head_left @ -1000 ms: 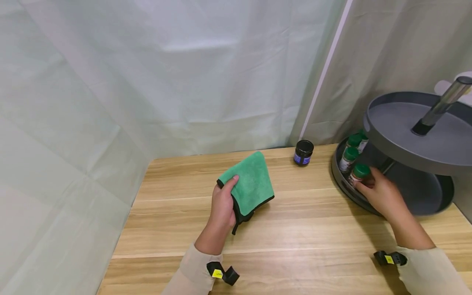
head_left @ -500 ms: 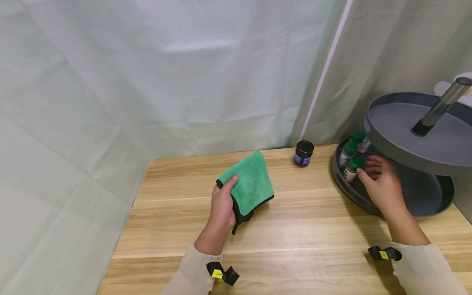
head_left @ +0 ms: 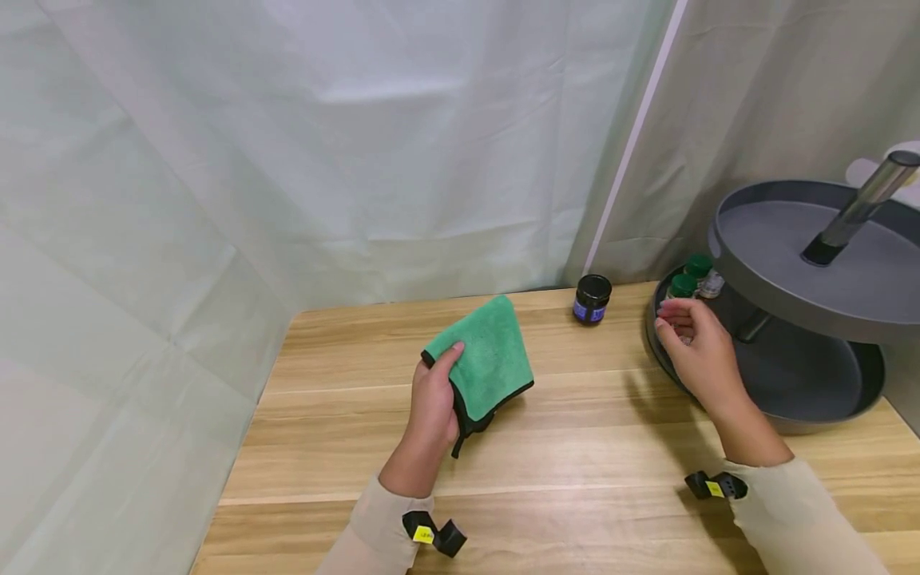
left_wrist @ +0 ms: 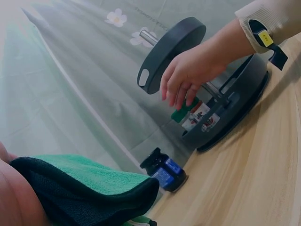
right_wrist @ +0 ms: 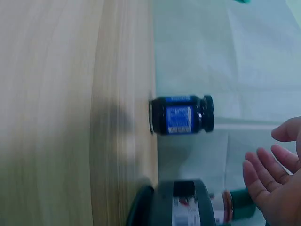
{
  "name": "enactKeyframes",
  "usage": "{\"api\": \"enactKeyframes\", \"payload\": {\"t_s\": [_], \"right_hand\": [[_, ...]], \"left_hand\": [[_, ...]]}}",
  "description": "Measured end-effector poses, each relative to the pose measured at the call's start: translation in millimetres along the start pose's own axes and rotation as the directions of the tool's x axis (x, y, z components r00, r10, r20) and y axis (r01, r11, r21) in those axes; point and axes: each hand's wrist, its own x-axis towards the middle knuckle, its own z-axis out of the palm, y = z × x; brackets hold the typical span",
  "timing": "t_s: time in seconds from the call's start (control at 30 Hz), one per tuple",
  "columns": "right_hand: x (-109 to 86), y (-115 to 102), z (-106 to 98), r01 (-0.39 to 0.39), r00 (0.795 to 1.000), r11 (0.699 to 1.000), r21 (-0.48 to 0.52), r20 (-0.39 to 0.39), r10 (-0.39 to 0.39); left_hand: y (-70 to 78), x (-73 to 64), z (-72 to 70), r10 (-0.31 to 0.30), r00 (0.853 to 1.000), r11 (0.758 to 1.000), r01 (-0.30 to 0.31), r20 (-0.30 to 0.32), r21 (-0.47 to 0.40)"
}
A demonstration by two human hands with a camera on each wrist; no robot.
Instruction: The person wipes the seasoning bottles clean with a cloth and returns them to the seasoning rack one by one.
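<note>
My left hand grips a folded green towel with black edging, thumb on top, above the table. At the right, my right hand is over the left rim of the grey two-tier turntable's lower tray, fingers loosely bent and holding nothing. Behind and below it stand spice jars with green lids; the hand partly covers them in the head view. In the right wrist view, a spice jar is close to the fingers. A dark jar with a blue label stands on the table left of the turntable.
The upper tray overhangs part of the lower one, with a metal post rising through it. A pale curtain hangs behind the wooden table.
My right hand has let go of the front spice jar, which shifted back along the tray, and has moved left toward the tray's rim. The left hand and towel have stayed put.
</note>
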Motion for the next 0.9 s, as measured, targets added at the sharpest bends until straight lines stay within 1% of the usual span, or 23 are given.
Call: {"api": "enactKeyframes", "payload": {"t_s": [0.07,0.17,0.2,0.27,0.4,0.5,0.57,0.67,0.73,0.9], "right_hand": [[1.3,-2.3,7.1,-0.016,0.997,1.000,0.002,0.072,0.015],[5.5,-3.0,18.1,-0.053,0.983,0.998,0.022,0.178,0.048],[7.5,-3.0,22.1,-0.065,0.977,0.997,0.032,0.208,0.057],[12.9,-2.0,31.2,-0.094,0.967,0.994,0.055,0.241,0.078],[24.9,1.9,52.0,-0.132,0.964,0.987,0.092,0.245,0.106],[32.6,3.8,65.4,-0.168,0.960,0.982,0.083,0.239,0.144],[37.4,5.1,72.7,-0.199,0.952,0.978,0.059,0.248,0.179],[43.6,8.0,81.3,-0.245,0.937,0.969,0.028,0.263,0.229],[46.7,10.6,85.7,-0.267,0.931,0.964,0.015,0.263,0.254],[53.5,17.8,95.6,-0.280,0.932,0.959,0.048,0.253,0.259]], "left_hand": [[0.1,-0.7,-0.1,0.000,1.000,1.000,0.000,0.002,-0.001],[-0.4,-1.3,-0.7,-0.001,1.000,1.000,0.001,0.001,-0.004],[-0.7,-1.5,-0.9,-0.001,1.000,1.000,0.001,0.002,-0.005],[-0.9,-1.7,-1.3,-0.004,1.000,1.000,0.004,-0.002,-0.004],[-0.2,-1.7,-2.2,-0.006,1.000,1.000,0.006,-0.009,-0.005],[0.4,-1.4,-2.5,-0.005,1.000,1.000,0.005,-0.008,-0.004],[0.4,-1.4,-2.2,-0.003,1.000,1.000,0.003,-0.007,-0.003],[0.2,-1.4,-1.9,-0.007,1.000,1.000,0.007,-0.009,-0.002],[-0.1,-1.4,-1.7,-0.010,1.000,1.000,0.010,-0.012,0.001],[-0.2,-1.1,-1.1,-0.013,1.000,1.000,0.013,-0.009,0.005]]}}
